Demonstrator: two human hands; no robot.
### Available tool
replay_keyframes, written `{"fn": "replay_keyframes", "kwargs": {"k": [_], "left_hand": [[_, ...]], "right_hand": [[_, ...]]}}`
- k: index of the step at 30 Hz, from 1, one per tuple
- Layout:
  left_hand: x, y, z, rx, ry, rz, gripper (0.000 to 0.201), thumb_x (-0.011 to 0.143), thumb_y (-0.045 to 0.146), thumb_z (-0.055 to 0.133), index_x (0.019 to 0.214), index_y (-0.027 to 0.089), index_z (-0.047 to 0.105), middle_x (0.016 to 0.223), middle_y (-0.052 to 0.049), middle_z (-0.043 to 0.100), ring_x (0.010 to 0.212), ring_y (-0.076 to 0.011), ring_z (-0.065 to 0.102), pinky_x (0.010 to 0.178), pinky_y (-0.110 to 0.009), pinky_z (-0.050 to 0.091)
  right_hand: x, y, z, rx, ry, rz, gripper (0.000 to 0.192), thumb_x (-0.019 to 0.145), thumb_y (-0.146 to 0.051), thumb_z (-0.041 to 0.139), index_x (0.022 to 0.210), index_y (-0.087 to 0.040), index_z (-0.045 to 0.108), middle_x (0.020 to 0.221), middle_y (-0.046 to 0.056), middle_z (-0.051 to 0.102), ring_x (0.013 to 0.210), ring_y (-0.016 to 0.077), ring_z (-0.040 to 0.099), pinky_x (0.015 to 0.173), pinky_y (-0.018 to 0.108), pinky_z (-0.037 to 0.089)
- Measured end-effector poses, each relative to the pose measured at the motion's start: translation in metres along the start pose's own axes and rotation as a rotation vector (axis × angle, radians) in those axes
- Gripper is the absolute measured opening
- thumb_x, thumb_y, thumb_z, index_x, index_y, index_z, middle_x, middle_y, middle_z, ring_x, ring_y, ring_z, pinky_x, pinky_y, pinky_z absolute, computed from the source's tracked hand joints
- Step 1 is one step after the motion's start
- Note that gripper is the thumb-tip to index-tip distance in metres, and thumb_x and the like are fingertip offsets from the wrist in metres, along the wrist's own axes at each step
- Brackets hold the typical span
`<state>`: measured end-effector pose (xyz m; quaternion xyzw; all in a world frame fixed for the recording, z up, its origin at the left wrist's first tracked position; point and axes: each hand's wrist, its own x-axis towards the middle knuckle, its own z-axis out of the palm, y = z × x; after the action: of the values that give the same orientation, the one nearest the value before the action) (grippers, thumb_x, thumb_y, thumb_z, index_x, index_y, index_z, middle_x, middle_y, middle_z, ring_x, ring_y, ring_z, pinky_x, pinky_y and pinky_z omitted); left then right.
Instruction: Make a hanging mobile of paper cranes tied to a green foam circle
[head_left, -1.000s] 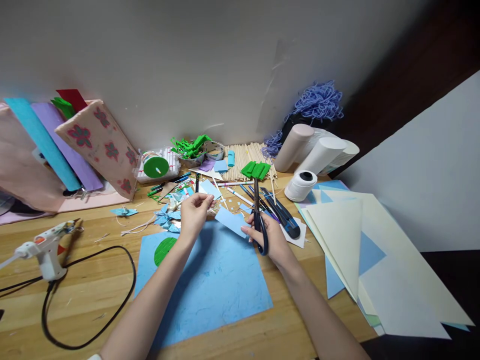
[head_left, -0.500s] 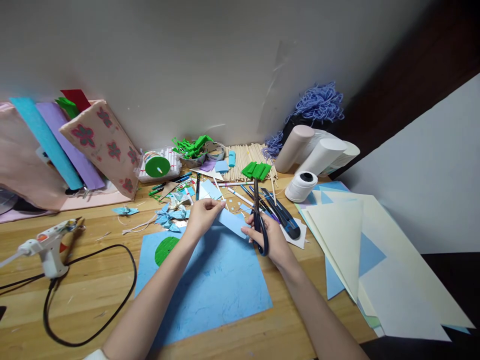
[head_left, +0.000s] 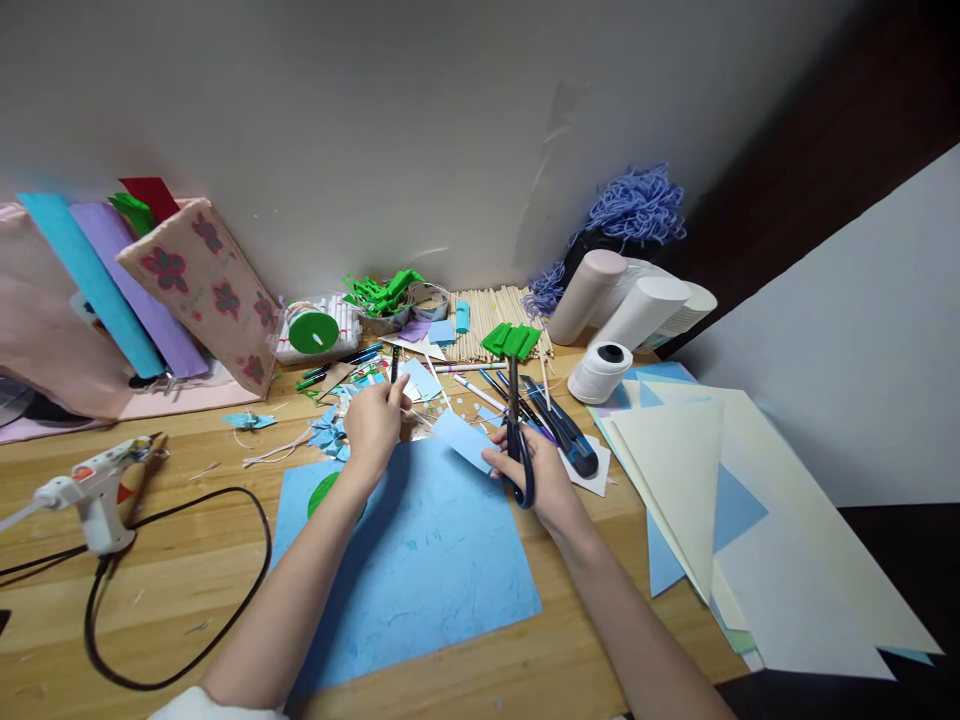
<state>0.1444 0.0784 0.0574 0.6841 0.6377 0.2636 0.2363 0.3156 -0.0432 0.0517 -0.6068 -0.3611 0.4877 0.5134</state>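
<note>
My right hand (head_left: 544, 475) is closed around the dark handles of a pair of scissors (head_left: 513, 395), whose blades point away from me. Between its thumb and fingers it also pinches a light blue piece of paper (head_left: 461, 437), tilted above a larger blue sheet (head_left: 442, 560). Left of that paper, my left hand (head_left: 373, 425) is over the clutter, fingers bent together near a dark pen (head_left: 395, 362); anything in them is hidden. Blue folded paper shapes (head_left: 328, 432) lie beside its wrist. Partly behind my left forearm is a green disc (head_left: 324, 492).
A glue gun (head_left: 105, 495) with a looped black cord stands at left. Beyond my hands are a utility knife (head_left: 562, 430), wooden sticks (head_left: 491, 310) and green paper strips (head_left: 514, 340). A thread spool (head_left: 600, 372) and stacked paper sheets (head_left: 787, 540) are at right.
My left hand has let go of the light blue paper and moved left and away from me, over the clutter. My right hand still holds the scissors and paper, nearly in place.
</note>
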Motion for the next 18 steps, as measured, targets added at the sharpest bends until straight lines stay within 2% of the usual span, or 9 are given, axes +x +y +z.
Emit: {"fn": "replay_keyframes", "kwargs": {"k": [2, 4, 6, 8, 11, 15, 18], "left_hand": [[-0.003, -0.002, 0.000, -0.060, -0.082, 0.013, 0.038, 0.079, 0.047, 0.045, 0.064, 0.018, 0.065, 0.067, -0.007, 0.068, 0.064, -0.0203, 0.061, 0.060, -0.027, 0.041], [-0.010, -0.002, 0.003, -0.300, -0.285, 0.008, 0.037, 0.079, 0.048, 0.045, 0.076, 0.017, 0.065, 0.075, -0.008, 0.069, 0.067, -0.0196, 0.062, 0.062, -0.028, 0.044], [-0.021, 0.002, 0.006, -0.542, -0.480, -0.034, 0.044, 0.080, 0.052, 0.043, 0.081, 0.014, 0.064, 0.074, -0.008, 0.069, 0.067, -0.0187, 0.063, 0.064, -0.029, 0.047], [-0.034, 0.007, 0.008, -0.658, -0.556, -0.047, 0.043, 0.077, 0.053, 0.048, 0.080, 0.013, 0.064, 0.072, -0.006, 0.068, 0.067, -0.0178, 0.063, 0.066, -0.028, 0.049], [-0.049, 0.014, 0.010, -0.613, -0.451, 0.029, 0.030, 0.073, 0.042, 0.060, 0.081, 0.014, 0.064, 0.075, -0.004, 0.068, 0.069, -0.0169, 0.062, 0.065, -0.026, 0.049], [-0.065, 0.016, 0.016, -0.374, -0.207, 0.256, 0.023, 0.083, 0.028, 0.049, 0.095, 0.016, 0.065, 0.090, -0.006, 0.069, 0.083, -0.0180, 0.063, 0.075, -0.029, 0.049], [-0.077, 0.017, 0.023, -0.246, -0.199, 0.439, 0.034, 0.088, 0.019, 0.039, 0.118, 0.017, 0.055, 0.114, -0.008, 0.062, 0.106, -0.0185, 0.056, 0.092, -0.033, 0.044]], "right_hand": [[0.001, 0.000, -0.001, 0.014, 0.017, 0.006, 0.039, 0.060, -0.045, 0.072, 0.082, -0.017, 0.055, 0.064, -0.002, 0.056, 0.054, 0.0124, 0.057, 0.054, 0.025, 0.046], [0.002, 0.000, -0.003, 0.032, 0.018, 0.008, 0.040, 0.059, -0.045, 0.073, 0.083, -0.017, 0.056, 0.065, -0.002, 0.056, 0.054, 0.0125, 0.058, 0.055, 0.025, 0.046], [0.003, 0.000, -0.003, 0.041, 0.008, 0.015, 0.040, 0.058, -0.044, 0.074, 0.083, -0.017, 0.056, 0.065, -0.002, 0.057, 0.054, 0.0124, 0.058, 0.055, 0.024, 0.046], [0.003, 0.001, -0.002, 0.042, -0.011, 0.024, 0.040, 0.058, -0.043, 0.074, 0.082, -0.017, 0.056, 0.064, -0.002, 0.058, 0.054, 0.0124, 0.058, 0.055, 0.024, 0.046], [0.002, 0.004, 0.000, 0.042, -0.030, 0.030, 0.039, 0.059, -0.043, 0.074, 0.082, -0.017, 0.056, 0.063, -0.002, 0.058, 0.053, 0.0126, 0.058, 0.054, 0.025, 0.047], [0.002, 0.009, 0.004, 0.070, -0.029, 0.041, 0.040, 0.059, -0.043, 0.074, 0.082, -0.017, 0.055, 0.062, -0.002, 0.057, 0.052, 0.0133, 0.058, 0.054, 0.025, 0.049], [0.003, 0.012, 0.007, 0.122, -0.019, 0.040, 0.038, 0.059, -0.042, 0.074, 0.082, -0.018, 0.055, 0.063, -0.003, 0.057, 0.053, 0.0134, 0.059, 0.056, 0.027, 0.051]]}}
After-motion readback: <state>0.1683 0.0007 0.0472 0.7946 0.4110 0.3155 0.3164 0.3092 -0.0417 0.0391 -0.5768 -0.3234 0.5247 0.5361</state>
